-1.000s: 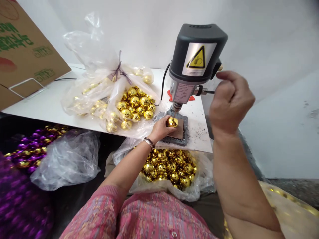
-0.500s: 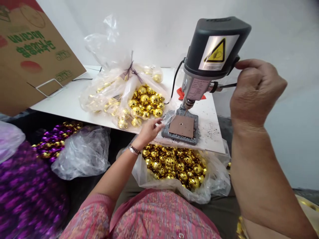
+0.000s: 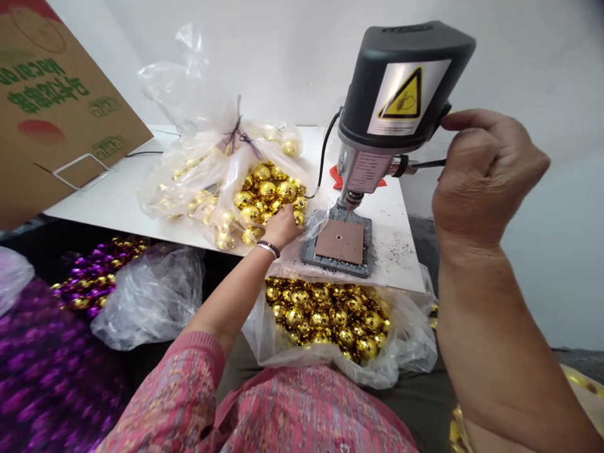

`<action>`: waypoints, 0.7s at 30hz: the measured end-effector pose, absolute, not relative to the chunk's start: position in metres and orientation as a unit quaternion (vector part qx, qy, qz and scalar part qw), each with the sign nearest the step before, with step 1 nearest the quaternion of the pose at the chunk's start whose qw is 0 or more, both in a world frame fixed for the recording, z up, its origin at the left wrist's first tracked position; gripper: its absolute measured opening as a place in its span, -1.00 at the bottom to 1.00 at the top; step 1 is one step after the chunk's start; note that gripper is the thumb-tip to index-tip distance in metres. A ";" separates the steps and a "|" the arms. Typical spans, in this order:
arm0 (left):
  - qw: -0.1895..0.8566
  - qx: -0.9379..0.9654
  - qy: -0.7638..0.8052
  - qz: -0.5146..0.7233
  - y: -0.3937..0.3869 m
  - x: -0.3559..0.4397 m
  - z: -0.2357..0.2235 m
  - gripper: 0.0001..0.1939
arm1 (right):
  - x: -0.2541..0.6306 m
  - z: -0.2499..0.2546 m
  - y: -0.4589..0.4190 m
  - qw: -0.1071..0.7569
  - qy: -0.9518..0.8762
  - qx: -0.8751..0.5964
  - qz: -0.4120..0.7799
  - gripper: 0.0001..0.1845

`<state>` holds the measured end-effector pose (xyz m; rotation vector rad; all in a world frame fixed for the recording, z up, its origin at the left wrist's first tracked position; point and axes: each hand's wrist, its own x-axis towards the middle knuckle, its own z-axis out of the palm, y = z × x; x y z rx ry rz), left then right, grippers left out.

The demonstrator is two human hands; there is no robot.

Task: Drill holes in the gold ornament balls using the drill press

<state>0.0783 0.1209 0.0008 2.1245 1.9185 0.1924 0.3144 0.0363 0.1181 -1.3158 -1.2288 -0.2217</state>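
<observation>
My left hand (image 3: 284,228) reaches over the front of an open plastic bag of shiny gold mirror balls (image 3: 267,190). Its fingertips are hidden among the balls. At the right, my right hand (image 3: 486,170) is closed around the end of the black feed lever (image 3: 428,163) of a small bench drill press (image 3: 401,82). The index finger touches the side of the drill's black housing. Below the chuck (image 3: 353,199), a brown square board (image 3: 340,241) with a small hole lies on the grey drill base (image 3: 365,267), with no ball on it.
Another open bag of gold balls (image 3: 321,318) lies at my lap, under the table edge. Tied bags stand behind on the white table (image 3: 117,207). A cardboard box (image 3: 51,113), purple and gold balls (image 3: 94,270) and crumpled plastic (image 3: 151,299) are at left. Dark shavings litter the tabletop.
My left hand has moved from beside the drill base forward and slightly left, in among the gold balls in the bag. My right hand stays at the lever. The view has shifted slightly.
</observation>
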 end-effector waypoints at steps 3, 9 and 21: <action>0.179 0.720 0.650 0.164 0.113 0.072 0.001 -0.47 | 0.313 0.132 0.038 0.612 -0.519 -0.591 -0.078 -0.55; 0.581 0.555 0.484 0.346 0.100 0.074 0.008 -0.76 | 0.325 0.169 0.073 0.625 -0.482 -0.614 0.008 -0.67; 0.568 0.604 0.494 0.260 0.099 0.113 0.000 -0.85 | 0.327 0.183 0.092 0.641 -0.448 -0.617 0.086 -0.69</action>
